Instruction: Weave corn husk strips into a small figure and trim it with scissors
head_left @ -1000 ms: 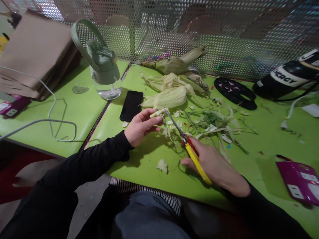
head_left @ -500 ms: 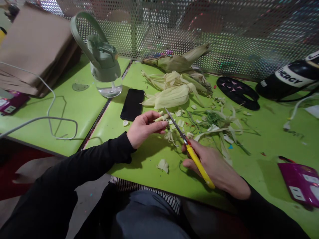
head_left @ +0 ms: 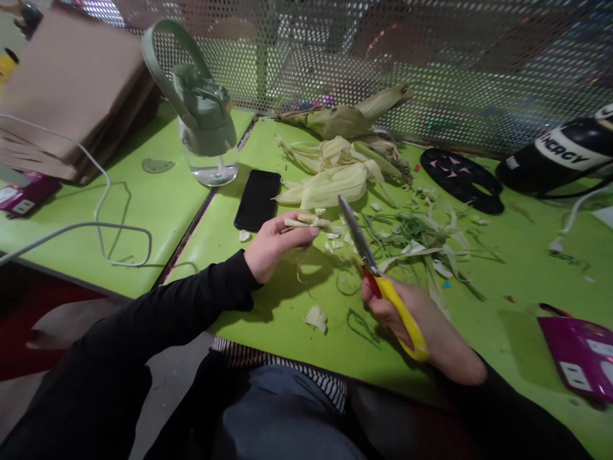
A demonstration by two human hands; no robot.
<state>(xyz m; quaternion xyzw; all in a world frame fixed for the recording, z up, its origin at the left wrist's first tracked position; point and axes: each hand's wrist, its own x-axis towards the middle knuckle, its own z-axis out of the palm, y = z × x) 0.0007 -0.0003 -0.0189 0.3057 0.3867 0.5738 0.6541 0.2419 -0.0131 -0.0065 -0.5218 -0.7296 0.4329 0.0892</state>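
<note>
Near the middle of the green worktop (head_left: 271,332), I watch the left hand (head_left: 272,249) pinch a small bundle of pale husk pieces (head_left: 313,221) between thumb and fingers, its tied-looking end poking out to the right. On the other side, the right hand (head_left: 426,314) grips scissors (head_left: 401,313) by their yellow and red handles, the blades pointing up and away from me, just beside the bundle with a visible gap between them. Behind the left hand I see a black phone (head_left: 258,199) lying flat, and next to it a heap of corn husks (head_left: 330,185). Right of the blades, green strands (head_left: 412,227) lie tangled with pale strips. Closer to me, a curled pale scrap (head_left: 316,318) rests near the worktop's front edge.
</note>
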